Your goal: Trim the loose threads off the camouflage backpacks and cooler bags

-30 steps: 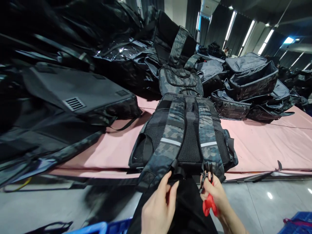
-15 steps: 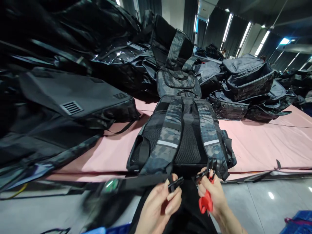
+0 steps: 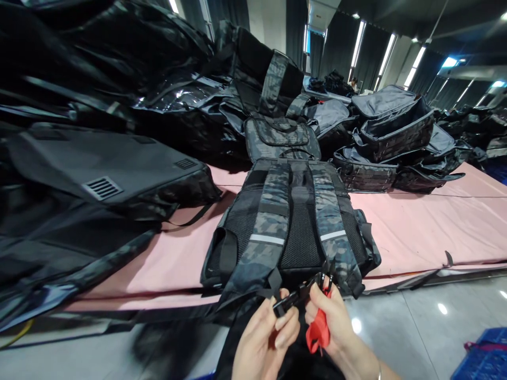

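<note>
A camouflage backpack (image 3: pixel 295 221) lies back-side up on the pink table cover (image 3: pixel 420 227), its two shoulder straps running toward me. My left hand (image 3: pixel 265 338) pinches a black plastic buckle (image 3: pixel 291 300) at the end of the left strap. My right hand (image 3: pixel 335 327) is closed round red-handled snips (image 3: pixel 317 330) and also touches the other end of the buckle, just below the right strap's webbing. The two hands almost meet over the table's front edge.
Dark bags are heaped high on the left (image 3: pixel 99 158) and behind the backpack. More open bags (image 3: pixel 392 137) are stacked at the back right. A blue crate (image 3: pixel 481 359) stands on the shiny floor at the lower right.
My hands have come together: the left took hold of the buckle and brought it to the right hand. The view has shifted a little to the right.
</note>
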The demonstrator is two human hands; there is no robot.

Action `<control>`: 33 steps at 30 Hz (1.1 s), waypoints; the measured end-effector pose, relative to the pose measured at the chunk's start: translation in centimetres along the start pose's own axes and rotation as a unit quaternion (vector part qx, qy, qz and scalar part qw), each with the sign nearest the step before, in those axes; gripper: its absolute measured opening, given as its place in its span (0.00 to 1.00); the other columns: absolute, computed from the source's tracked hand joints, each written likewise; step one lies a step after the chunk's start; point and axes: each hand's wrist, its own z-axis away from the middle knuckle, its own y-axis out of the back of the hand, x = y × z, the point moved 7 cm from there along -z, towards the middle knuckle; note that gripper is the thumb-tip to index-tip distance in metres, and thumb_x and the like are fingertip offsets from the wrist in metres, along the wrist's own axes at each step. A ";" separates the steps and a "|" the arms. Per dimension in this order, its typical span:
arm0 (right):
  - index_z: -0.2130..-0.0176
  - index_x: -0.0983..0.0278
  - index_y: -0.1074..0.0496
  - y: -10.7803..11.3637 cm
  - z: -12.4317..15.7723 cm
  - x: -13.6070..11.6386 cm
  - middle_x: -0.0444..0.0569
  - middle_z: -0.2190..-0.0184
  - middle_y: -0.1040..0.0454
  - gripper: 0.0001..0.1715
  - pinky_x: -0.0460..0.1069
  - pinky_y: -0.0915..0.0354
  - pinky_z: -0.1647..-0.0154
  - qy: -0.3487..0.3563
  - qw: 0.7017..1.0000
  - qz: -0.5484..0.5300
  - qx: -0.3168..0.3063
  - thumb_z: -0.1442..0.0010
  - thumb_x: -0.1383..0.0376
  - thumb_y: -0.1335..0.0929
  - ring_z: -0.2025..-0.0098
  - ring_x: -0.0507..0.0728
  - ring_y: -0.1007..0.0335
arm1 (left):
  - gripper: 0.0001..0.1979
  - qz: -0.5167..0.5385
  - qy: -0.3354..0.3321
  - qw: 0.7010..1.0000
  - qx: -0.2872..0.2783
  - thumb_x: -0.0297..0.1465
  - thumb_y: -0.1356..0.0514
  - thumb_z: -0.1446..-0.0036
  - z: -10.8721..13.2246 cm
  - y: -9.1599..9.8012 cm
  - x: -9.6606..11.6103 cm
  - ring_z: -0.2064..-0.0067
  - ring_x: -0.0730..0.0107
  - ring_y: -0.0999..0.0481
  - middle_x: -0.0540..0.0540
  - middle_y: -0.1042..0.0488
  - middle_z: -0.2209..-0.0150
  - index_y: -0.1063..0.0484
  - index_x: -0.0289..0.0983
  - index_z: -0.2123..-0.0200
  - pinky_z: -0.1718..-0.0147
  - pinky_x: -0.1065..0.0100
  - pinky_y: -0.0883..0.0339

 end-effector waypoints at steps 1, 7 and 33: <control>0.75 0.61 0.44 0.0 0.0 0.0 0.29 0.90 0.50 0.31 0.39 0.58 0.88 0.001 1.000 0.005 -0.005 0.62 0.53 0.22 0.88 0.42 0.59 | 0.14 0.000 0.001 1.000 0.002 0.39 0.35 0.50 0.0 0.0 0.0 0.79 0.84 0.50 0.56 0.48 0.79 0.28 0.34 0.68 0.78 0.74 0.54; 0.72 0.63 0.37 0.2 -0.2 -1.2 0.37 0.79 0.38 0.25 0.42 0.44 0.78 0.075 0.993 0.090 -0.011 0.61 0.57 0.22 0.80 0.45 0.45 | 0.15 -0.068 -0.008 0.998 0.009 0.41 0.36 0.50 -0.6 0.9 -0.5 0.79 0.83 0.49 0.57 0.49 0.79 0.31 0.35 0.68 0.78 0.73 0.55; 0.65 0.64 0.30 2.4 -0.2 -3.0 0.41 0.75 0.32 0.18 0.45 0.36 0.71 0.125 0.961 0.246 0.020 0.53 0.57 0.25 0.74 0.50 0.37 | 0.18 -0.143 -0.075 0.983 0.092 0.43 0.33 0.56 -1.8 3.2 -1.3 0.79 0.78 0.39 0.50 0.31 0.79 0.31 0.34 0.73 0.79 0.72 0.47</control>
